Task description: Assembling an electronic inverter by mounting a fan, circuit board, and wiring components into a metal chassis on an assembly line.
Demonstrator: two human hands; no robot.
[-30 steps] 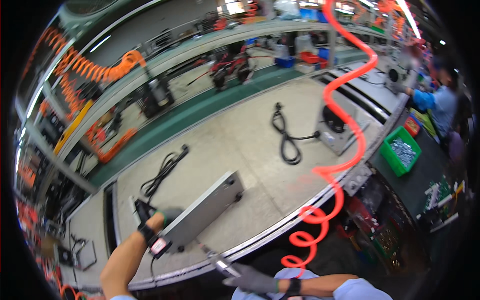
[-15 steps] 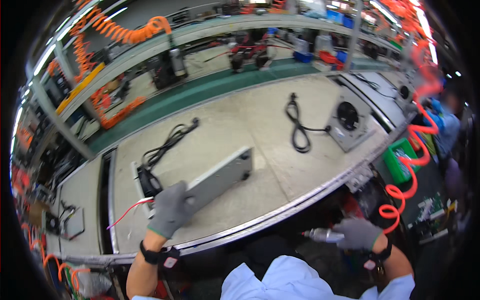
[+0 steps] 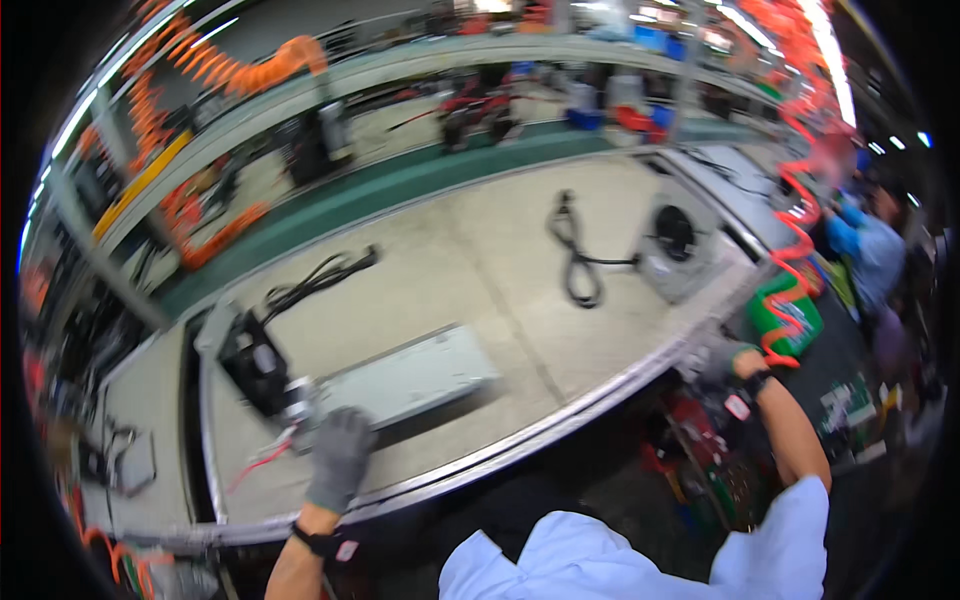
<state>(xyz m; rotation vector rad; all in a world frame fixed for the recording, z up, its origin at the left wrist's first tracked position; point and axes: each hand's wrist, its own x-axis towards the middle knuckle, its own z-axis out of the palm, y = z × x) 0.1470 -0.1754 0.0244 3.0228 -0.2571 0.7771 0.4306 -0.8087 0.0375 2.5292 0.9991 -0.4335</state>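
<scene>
Head view: left hand (image 3: pixel 340 455) on grey metal box (image 3: pixel 410 378).

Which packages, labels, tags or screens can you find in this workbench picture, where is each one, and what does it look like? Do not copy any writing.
Tag on the left hand wristband: small pale rectangle with red, at the wrist near the lower edge.
Tag on the right hand wristband: small pale and red rectangle, past the bench's right end.
Green bin: box-shaped, right of the bench, behind the red coiled hose.
No screens can be made out.
</scene>
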